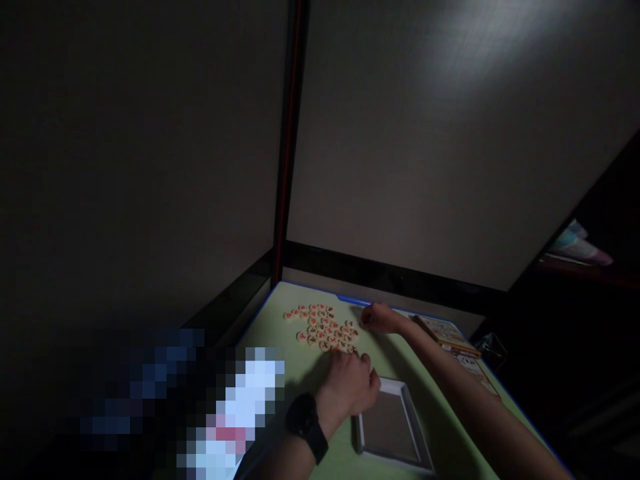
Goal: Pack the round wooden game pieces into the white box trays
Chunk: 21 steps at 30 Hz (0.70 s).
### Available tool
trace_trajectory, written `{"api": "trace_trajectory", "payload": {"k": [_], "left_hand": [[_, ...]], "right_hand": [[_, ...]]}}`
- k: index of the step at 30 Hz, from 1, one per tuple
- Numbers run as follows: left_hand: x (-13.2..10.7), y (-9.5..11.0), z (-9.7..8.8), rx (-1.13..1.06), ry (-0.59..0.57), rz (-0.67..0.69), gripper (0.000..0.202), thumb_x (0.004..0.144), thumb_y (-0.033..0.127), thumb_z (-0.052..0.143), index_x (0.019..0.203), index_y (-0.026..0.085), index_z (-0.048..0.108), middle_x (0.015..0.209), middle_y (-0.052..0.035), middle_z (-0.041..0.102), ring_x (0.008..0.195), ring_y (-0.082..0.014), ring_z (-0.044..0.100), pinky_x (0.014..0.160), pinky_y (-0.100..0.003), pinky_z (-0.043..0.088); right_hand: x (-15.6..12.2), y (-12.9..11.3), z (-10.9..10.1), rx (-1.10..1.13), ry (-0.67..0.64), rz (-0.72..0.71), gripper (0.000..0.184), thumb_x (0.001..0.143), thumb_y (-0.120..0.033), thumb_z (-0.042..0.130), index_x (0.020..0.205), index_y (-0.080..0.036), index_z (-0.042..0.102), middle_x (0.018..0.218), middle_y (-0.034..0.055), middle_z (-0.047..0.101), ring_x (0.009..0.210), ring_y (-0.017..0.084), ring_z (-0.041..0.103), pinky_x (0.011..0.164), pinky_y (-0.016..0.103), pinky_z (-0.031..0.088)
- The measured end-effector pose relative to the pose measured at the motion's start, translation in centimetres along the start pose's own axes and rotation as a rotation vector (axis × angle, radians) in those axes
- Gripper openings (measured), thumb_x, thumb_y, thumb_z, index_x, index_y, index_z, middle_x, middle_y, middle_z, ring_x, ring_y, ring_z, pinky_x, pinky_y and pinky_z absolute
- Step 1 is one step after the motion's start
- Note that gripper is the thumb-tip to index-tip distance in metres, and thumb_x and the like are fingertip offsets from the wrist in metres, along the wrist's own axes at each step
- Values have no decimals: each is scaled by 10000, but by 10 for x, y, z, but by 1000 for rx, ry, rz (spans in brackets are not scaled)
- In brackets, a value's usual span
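Note:
Round wooden Chinese chess pieces with red and dark characters lie in a loose cluster on the light green table. At the near edge of the cluster is my left hand, its fingers curled downward beside the closest pieces; its fingertips are hidden. My right hand is just right of the cluster, with its fingers bent together next to the outermost pieces. Whatever it may hold does not show. Below my left hand lies a shallow white-rimmed box with a grey-brown inside.
Flat illustrated boxes or books lie along the table's right edge, partly behind my right forearm. A dark watch is on my left wrist. Wall panels close in the far side. A blurred-out bright patch is left of the table.

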<state>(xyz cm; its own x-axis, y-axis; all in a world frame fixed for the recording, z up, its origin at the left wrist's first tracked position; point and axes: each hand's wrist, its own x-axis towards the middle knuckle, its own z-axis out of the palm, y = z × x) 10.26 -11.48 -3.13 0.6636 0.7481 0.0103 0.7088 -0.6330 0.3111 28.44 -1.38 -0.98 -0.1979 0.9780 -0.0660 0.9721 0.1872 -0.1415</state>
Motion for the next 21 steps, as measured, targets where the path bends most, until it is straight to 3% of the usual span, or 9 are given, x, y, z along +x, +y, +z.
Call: {"api": "trace_trajectory", "payload": {"k": [14,21], "left_hand": [[-2,0,1,79,51,6,372,927,285,367,1064,97,658,965,-175,731,913,-304,700,870,-452,527],[-3,2,-1,74,50,-4,376,928,283,367,1062,90,660,964,-183,730,925,-316,698,866,-461,531]], "right_hand": [[20,-18,16,120,-48,-118,350,694,-28,629,960,-177,801,866,25,786,794,172,708,689,199,474],[28,-24,17,144,-62,-155,345,676,-35,626,917,-199,810,849,4,784,758,164,695,667,198,462]]}}
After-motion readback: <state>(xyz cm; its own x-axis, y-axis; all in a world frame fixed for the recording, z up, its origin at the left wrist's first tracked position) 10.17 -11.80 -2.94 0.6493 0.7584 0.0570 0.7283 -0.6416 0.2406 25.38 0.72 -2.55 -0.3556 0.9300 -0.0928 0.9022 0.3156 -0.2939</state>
